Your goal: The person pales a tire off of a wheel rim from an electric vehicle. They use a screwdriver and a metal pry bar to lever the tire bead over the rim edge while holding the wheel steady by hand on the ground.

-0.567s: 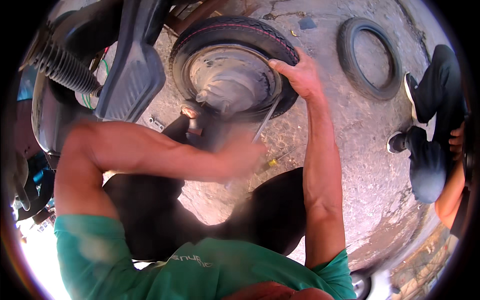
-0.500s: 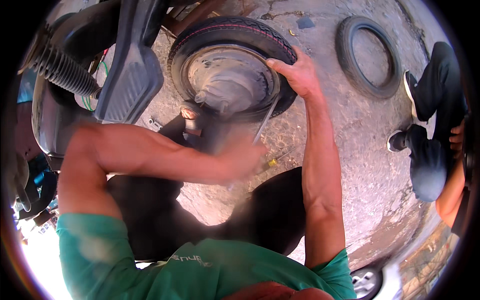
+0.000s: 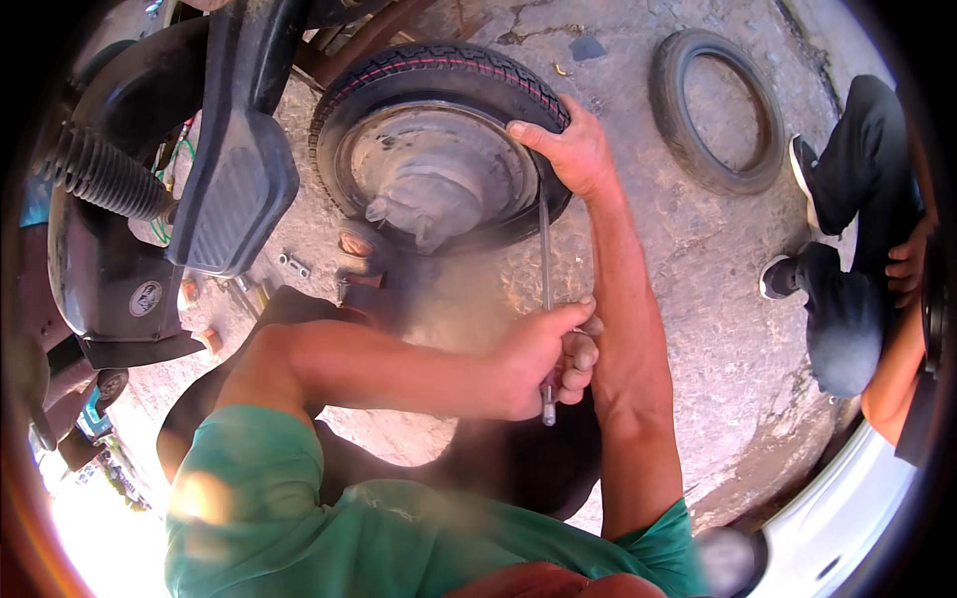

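A wheel stands ahead of me, with a black tyre (image 3: 454, 82) around a dusty metal rim and hub (image 3: 429, 164). My right hand (image 3: 573, 151) grips the tyre's right side, thumb over the sidewall close to the rim edge. Below it my left hand (image 3: 556, 361) is closed around a long metal tyre lever (image 3: 545, 261). The lever's far tip meets the gap between tyre and rim at the right; its near end sticks out under my fist. My left forearm crosses in front of me.
A scooter with a black footrest (image 3: 234, 194) and coil spring (image 3: 105, 184) stands at left. Beside it lies a small metal socket (image 3: 294, 264). Another tyre (image 3: 718, 110) lies at right, near a seated person's dark trousers (image 3: 852, 309). A white vehicle part (image 3: 847, 518) curves in lower right.
My left hand has swung to the right with the lever, which now points almost straight toward me. My right hand keeps its grip on the tyre. A yellow-handled tool is no longer visible.
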`<state>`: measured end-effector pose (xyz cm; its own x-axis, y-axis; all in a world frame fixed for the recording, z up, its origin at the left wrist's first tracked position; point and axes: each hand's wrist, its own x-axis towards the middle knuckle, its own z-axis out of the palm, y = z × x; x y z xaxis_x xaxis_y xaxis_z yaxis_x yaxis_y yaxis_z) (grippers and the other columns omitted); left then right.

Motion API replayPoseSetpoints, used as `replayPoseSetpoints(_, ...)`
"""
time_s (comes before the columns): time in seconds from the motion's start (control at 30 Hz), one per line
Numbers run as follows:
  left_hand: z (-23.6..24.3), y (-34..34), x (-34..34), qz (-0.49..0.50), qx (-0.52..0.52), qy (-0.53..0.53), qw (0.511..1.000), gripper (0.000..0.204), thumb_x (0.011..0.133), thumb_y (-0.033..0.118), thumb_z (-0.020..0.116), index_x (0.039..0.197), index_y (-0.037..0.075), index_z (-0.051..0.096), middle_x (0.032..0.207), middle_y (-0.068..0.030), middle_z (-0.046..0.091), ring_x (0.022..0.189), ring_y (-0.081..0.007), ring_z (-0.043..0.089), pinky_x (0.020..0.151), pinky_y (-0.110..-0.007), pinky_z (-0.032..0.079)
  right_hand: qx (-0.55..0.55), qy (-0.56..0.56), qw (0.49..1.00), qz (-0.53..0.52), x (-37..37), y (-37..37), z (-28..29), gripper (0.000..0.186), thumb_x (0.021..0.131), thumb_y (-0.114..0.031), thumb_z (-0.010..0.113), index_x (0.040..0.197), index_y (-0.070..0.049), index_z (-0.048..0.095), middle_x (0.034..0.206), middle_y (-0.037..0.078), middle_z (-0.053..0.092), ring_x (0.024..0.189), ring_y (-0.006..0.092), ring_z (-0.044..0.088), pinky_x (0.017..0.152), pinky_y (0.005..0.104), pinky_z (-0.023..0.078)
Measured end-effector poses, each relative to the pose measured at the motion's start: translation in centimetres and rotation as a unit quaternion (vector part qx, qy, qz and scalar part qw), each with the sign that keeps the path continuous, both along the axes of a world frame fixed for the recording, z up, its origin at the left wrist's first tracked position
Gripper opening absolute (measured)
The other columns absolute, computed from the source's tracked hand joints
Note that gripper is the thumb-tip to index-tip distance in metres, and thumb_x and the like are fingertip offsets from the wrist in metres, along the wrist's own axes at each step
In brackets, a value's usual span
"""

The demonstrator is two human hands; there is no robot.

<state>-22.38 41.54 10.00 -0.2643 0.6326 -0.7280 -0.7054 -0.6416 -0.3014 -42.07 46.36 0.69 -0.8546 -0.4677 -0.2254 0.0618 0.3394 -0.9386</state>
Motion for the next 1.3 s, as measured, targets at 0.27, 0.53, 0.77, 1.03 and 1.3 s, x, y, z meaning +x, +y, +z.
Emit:
replayPoseSetpoints(0.27, -3.0, 3.2, 1.2, 0.132, 0.056, 0.077, 0.987, 0.033, 0.109, 0.041, 0.045, 0.097, 0.012, 0.055, 0.058, -0.0020, 0.046, 0.045, -0.0176, 0.040, 0.047, -0.033, 0.035, 0.017, 0.024, 0.999, -0.014, 0.3, -0.4, 0.0, 0.102, 0.069, -0.058, 0.087, 0.130, 0.018, 0.057, 0.116, 0.027, 0.071, 0.110, 0.0315, 0.069, 0.099, 0.0393, 0.051)
replayPoseSetpoints(0.53, -11.6, 8.7, 3.3, 0.171, -0.084, 0.163, 0.968, 0.047, 0.108, 0.047, 0.046, 0.086, 0.007, 0.057, 0.052, -0.0050, 0.049, 0.037, -0.0158, 0.044, 0.037, -0.031, 0.035, 0.042, 0.059, 0.997, -0.020, 0.8, -0.5, -0.9, 0.101, 0.071, -0.060, 0.085, 0.129, 0.018, 0.058, 0.115, 0.028, 0.071, 0.109, 0.0322, 0.070, 0.098, 0.0404, 0.052)
replayPoseSetpoints(0.77, -16.9, 10.6, 1.9, 0.125, -0.243, 0.199, 0.941, 0.048, 0.107, 0.045, 0.047, 0.088, 0.003, 0.059, 0.055, -0.0059, 0.051, 0.039, -0.0152, 0.046, 0.039, -0.030, 0.039, 0.037, 0.096, 0.995, 0.000, 0.5, 0.5, -1.9, 0.089, 0.079, -0.057, 0.079, 0.129, 0.014, 0.059, 0.116, 0.025, 0.071, 0.112, 0.0296, 0.068, 0.101, 0.0400, 0.050)
replayPoseSetpoints(1.03, -17.0, 8.8, 2.8, 0.071, -0.276, 0.214, 0.934, 0.049, 0.107, 0.046, 0.048, 0.087, 0.003, 0.061, 0.059, -0.0040, 0.053, 0.043, -0.0144, 0.048, 0.041, -0.030, 0.040, 0.025, 0.078, 0.995, -0.059, 2.0, 0.4, -2.3, 0.076, 0.083, -0.049, 0.078, 0.130, 0.008, 0.060, 0.116, 0.022, 0.071, 0.110, 0.0291, 0.068, 0.097, 0.0397, 0.051)
replayPoseSetpoints(1.3, -19.2, 9.5, 0.9, 0.034, -0.284, 0.241, 0.927, 0.046, 0.109, 0.043, 0.045, 0.088, 0.005, 0.060, 0.061, -0.0035, 0.053, 0.047, -0.0141, 0.048, 0.043, -0.029, 0.040, 0.084, 0.087, 0.989, -0.080, 1.9, -0.4, -1.5, 0.068, 0.083, -0.044, 0.080, 0.129, 0.004, 0.062, 0.117, 0.024, 0.072, 0.111, 0.0349, 0.070, 0.096, 0.0409, 0.053)
